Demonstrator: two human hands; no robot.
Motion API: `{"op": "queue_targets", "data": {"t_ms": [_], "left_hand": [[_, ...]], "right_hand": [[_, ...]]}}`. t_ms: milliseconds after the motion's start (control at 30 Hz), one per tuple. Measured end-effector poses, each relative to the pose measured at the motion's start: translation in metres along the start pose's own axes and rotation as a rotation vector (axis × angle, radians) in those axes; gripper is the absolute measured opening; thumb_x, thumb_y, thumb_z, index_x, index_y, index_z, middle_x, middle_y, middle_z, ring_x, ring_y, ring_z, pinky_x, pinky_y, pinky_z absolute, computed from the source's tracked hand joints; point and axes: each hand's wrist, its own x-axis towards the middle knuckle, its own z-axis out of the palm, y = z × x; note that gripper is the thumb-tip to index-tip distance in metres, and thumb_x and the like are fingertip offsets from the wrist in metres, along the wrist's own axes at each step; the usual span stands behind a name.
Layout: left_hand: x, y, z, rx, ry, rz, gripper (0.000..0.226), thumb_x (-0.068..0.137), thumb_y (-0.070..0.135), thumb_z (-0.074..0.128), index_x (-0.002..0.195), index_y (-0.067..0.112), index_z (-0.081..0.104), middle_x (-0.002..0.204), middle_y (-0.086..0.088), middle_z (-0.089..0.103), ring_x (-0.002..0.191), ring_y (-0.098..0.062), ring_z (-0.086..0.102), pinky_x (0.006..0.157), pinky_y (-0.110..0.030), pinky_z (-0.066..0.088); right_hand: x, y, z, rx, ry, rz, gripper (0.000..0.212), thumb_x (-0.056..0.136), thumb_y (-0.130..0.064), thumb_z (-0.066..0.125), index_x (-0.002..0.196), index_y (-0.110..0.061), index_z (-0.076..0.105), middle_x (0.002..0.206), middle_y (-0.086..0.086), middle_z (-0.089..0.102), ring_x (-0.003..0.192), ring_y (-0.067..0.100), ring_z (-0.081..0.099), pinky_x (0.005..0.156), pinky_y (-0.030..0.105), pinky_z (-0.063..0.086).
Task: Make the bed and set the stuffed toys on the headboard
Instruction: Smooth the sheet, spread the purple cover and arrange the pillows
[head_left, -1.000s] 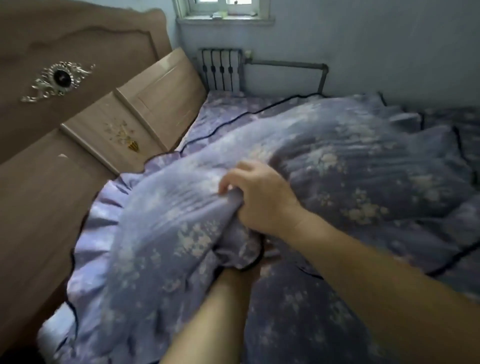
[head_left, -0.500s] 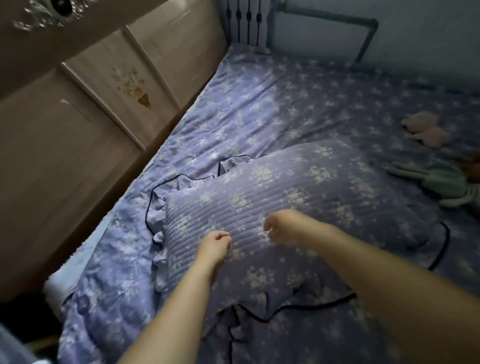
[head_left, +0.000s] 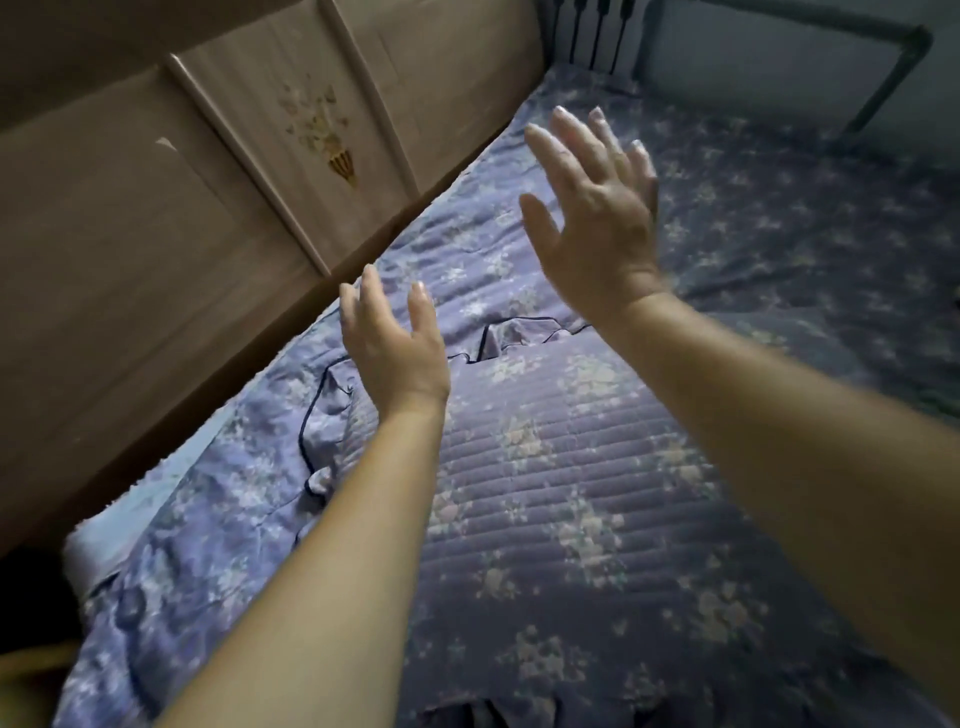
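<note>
- Head view: left hand (head_left: 397, 345) and right hand (head_left: 592, 208) raised, fingers spread, each grip empty.
- Quilted lavender floral pillow (head_left: 561, 488) lying flat at 6 o'clock, frill crumpled at 9 o'clock; wooden panelled headboard (head_left: 208, 218) at 10 o'clock.
- Stuffed toys out of frame; risk: hasty smoothing could rumple the purple floral bedsheet (head_left: 769, 223).

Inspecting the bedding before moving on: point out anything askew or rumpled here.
The pillow lies slanted, its ruffled edge crumpled toward the headboard. The sheet beside it is wrinkled. Both hands hover open, holding nothing.
</note>
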Motion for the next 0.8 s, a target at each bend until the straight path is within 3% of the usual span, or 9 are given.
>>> {"op": "queue_targets", "data": {"t_ms": [67,133,200,267,367,533,600,700,800], "left_hand": [[-0.022,-0.035,0.019,0.144,0.007,0.086,0.059,0.097,0.037,0.038,0.149,0.012,0.023,0.157,-0.014,0.012,0.146,-0.024,0.011,0.116,-0.036,0.012],[-0.069,-0.083,0.033,0.555,-0.438,0.016,0.063,0.097,0.048,0.031,0.151,0.021,0.009,0.16,-0.007,0.0,0.147,-0.022,0.0,0.118,-0.047,0.004],[-0.109,-0.118,0.033,0.83,-0.903,-0.124,0.065,0.095,0.057,0.023,0.151,0.029,0.004,0.16,0.002,-0.003,0.147,-0.018,-0.006,0.117,-0.05,-0.001],[-0.112,-0.125,0.029,0.837,-0.971,-0.172,0.062,0.094,0.058,0.025,0.149,0.032,0.013,0.159,0.003,0.007,0.147,-0.019,0.003,0.117,-0.049,0.003],[-0.07,-0.1,0.03,0.694,-0.736,-0.175,0.05,0.095,0.053,0.034,0.139,0.031,0.038,0.15,-0.003,0.032,0.137,-0.027,0.03,0.111,-0.044,0.02],[-0.033,-0.07,0.048,0.516,-0.245,0.068,0.054,0.098,0.043,0.033,0.147,0.023,0.028,0.157,-0.01,0.015,0.146,-0.027,0.01,0.114,-0.052,0.009],[-0.044,-0.085,0.056,0.598,-0.496,0.01,0.055,0.098,0.046,0.028,0.149,0.029,0.016,0.159,-0.005,0.003,0.147,-0.026,0.0,0.113,-0.06,0.002],[-0.062,-0.114,0.066,0.829,-1.078,-0.136,0.05,0.097,0.048,0.023,0.146,0.042,0.016,0.159,0.001,0.006,0.147,-0.024,0.001,0.11,-0.064,0.004],[-0.043,-0.106,0.065,0.665,-0.688,-0.04,0.04,0.097,0.04,0.034,0.135,0.035,0.042,0.151,-0.002,0.031,0.141,-0.021,0.022,0.112,-0.061,0.008]], "right_hand": [[-0.054,0.026,0.032,-0.093,-0.292,0.084,0.052,0.097,-0.044,0.036,0.147,-0.03,0.029,0.157,-0.001,0.023,0.147,0.027,0.011,0.116,0.049,0.004],[-0.13,0.046,0.056,-0.293,-0.894,0.149,0.056,0.096,-0.055,0.025,0.148,-0.035,0.018,0.159,-0.003,0.012,0.147,0.029,0.0,0.115,0.056,0.0],[-0.173,0.052,0.061,-0.428,-1.137,0.089,0.059,0.095,-0.059,0.021,0.148,-0.033,0.018,0.158,-0.001,0.015,0.146,0.034,0.002,0.113,0.058,0.003],[-0.164,0.045,0.059,-0.477,-1.189,0.061,0.058,0.093,-0.06,0.025,0.143,-0.031,0.03,0.153,0.004,0.027,0.142,0.037,0.014,0.109,0.056,0.014],[-0.104,0.029,0.056,-0.426,-1.127,0.126,0.049,0.093,-0.057,0.029,0.125,-0.027,0.052,0.137,0.006,0.049,0.127,0.031,0.04,0.101,0.048,0.026],[-0.055,0.005,0.063,-0.16,-0.44,0.075,0.048,0.099,-0.043,0.031,0.145,-0.032,0.029,0.157,-0.002,0.02,0.148,0.02,0.006,0.115,0.052,0.0],[-0.087,0.015,0.079,-0.185,-0.586,0.061,0.048,0.098,-0.043,0.03,0.146,-0.034,0.026,0.158,-0.002,0.017,0.148,0.024,0.002,0.114,0.056,-0.004],[-0.138,0.028,0.102,-0.33,-1.192,0.029,0.047,0.099,-0.04,0.022,0.145,-0.031,0.029,0.156,0.002,0.021,0.146,0.031,0.002,0.112,0.061,-0.004],[-0.112,0.026,0.103,-0.218,-0.975,0.062,0.044,0.098,-0.039,0.03,0.142,-0.031,0.035,0.153,0.002,0.027,0.145,0.027,0.01,0.112,0.057,0.001]]}}
